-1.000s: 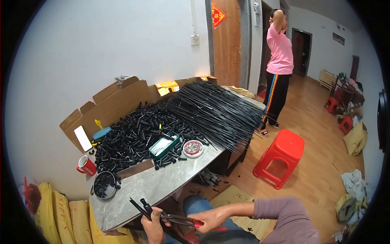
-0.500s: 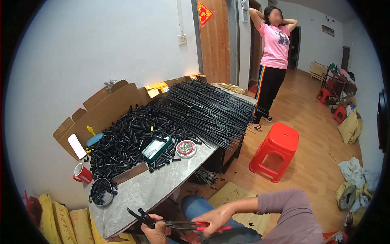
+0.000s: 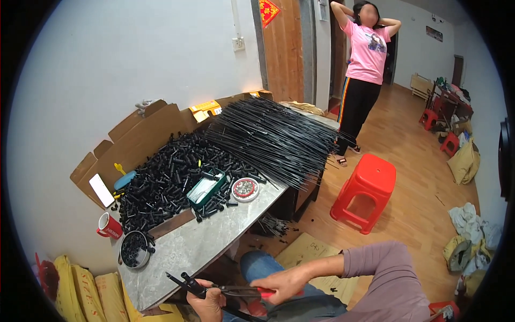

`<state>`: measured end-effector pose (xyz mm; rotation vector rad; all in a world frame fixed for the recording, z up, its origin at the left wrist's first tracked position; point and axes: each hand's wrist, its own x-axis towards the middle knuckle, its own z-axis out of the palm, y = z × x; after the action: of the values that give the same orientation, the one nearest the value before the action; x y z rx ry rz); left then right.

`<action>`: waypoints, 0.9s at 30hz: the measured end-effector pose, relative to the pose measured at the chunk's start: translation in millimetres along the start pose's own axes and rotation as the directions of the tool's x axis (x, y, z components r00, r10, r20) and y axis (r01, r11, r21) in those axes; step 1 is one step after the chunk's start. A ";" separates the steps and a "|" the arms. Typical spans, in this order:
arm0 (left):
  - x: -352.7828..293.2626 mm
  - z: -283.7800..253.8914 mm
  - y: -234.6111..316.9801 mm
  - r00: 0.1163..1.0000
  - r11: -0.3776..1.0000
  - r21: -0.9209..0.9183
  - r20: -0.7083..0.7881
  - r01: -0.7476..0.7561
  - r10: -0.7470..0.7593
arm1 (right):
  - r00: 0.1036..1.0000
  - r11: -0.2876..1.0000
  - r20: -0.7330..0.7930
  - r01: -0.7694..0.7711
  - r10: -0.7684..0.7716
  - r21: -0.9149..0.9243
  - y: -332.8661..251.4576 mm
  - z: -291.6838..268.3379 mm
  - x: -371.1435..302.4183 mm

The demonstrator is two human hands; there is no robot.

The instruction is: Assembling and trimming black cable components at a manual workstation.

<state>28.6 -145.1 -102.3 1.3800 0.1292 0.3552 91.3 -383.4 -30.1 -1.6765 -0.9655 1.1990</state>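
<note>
Low at the table's front edge, my left hand [image 3: 206, 303] is closed around a black tubular part [image 3: 194, 285] with a thin rod end sticking out to the upper left. My right hand [image 3: 281, 285] grips the red handles of a pair of pliers [image 3: 241, 291]. The pliers' metal jaws reach left to the black part beside my left fingers; the exact contact point is hidden. Beneath my hands are my knees in blue jeans [image 3: 263, 268].
The grey table [image 3: 171, 271] bears a heap of black plastic parts [image 3: 155, 188], long black rods [image 3: 273, 139], a green box [image 3: 207, 190], a round dish [image 3: 245, 190], a bowl [image 3: 135, 250] and a red mug [image 3: 110, 226]. A red stool [image 3: 375, 174] and a standing person [image 3: 365, 59] are at right.
My right hand and the pliers' handles have shifted slightly, with the hand more over the red handles. My left hand keeps its hold. The standing person's raised elbows have shifted a little.
</note>
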 end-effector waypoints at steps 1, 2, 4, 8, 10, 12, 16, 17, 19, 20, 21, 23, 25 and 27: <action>0.3 -0.9 -1.8 0.999 0.999 0.036 -0.021 -0.039 0.040 | 1.000 1.000 0.005 0.001 -0.001 0.001 9.7 0.5 6.0; 3.8 7.2 5.2 0.999 0.999 0.029 -0.012 -0.045 0.046 | 0.938 0.956 -0.194 0.270 -0.289 -0.116 27.6 -2.6 11.7; 4.4 18.9 23.8 0.997 0.996 -0.033 -0.013 0.080 -0.081 | 0.762 0.827 -0.324 0.493 -0.561 -0.272 37.2 -4.1 13.8; 5.4 7.6 5.7 1.000 0.998 -0.056 0.005 -0.028 0.029 | 0.994 0.631 0.112 -0.089 0.004 0.771 41.4 30.7 7.9; 9.2 7.8 -1.5 0.999 0.999 -0.050 0.042 -0.022 0.024 | 0.900 0.348 0.201 -0.059 -0.388 0.936 59.1 35.0 11.4; 5.3 1.5 -3.6 0.999 1.000 -0.002 0.020 -0.029 0.029 | 0.959 0.802 0.277 -0.123 -0.056 0.585 30.7 9.7 3.0; -0.1 18.9 21.4 1.000 0.997 -0.076 0.027 0.017 -0.015 | 0.748 0.801 -0.317 0.464 -0.583 -0.379 33.2 -6.6 13.5; -2.0 20.2 24.6 0.998 0.987 -0.149 0.038 0.058 -0.053 | 0.800 0.846 -0.318 0.398 -0.509 -0.354 33.2 -11.9 13.6; -3.1 19.5 24.4 0.998 0.981 -0.186 0.027 0.058 -0.054 | 0.945 0.932 -0.228 0.285 -0.234 0.226 29.1 4.0 2.6; -4.3 18.8 24.7 0.998 0.974 -0.221 0.019 0.055 -0.052 | 0.999 0.711 0.016 0.011 -0.031 0.703 24.0 10.2 -1.3; -5.9 17.8 25.3 0.999 0.966 -0.253 0.006 0.052 -0.052 | 0.997 0.655 0.067 -0.037 -0.022 0.755 32.3 21.0 3.7; -5.4 13.9 23.8 0.997 0.972 -0.224 0.056 0.064 -0.052 | 0.983 0.623 0.158 -0.069 -0.089 0.779 41.9 22.6 6.3; -2.4 17.2 22.4 0.991 0.980 -0.176 0.112 0.095 -0.075 | 0.949 0.648 0.270 -0.102 -0.164 0.754 45.9 11.2 2.6; 1.3 26.8 24.1 0.988 0.988 -0.119 0.128 0.103 -0.088 | 0.942 0.888 0.302 -0.263 0.150 0.378 27.6 -17.9 -6.0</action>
<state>33.6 -166.2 -73.5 1.2627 0.0705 0.1947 110.2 -402.0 -50.4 -1.3210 -0.6296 1.6763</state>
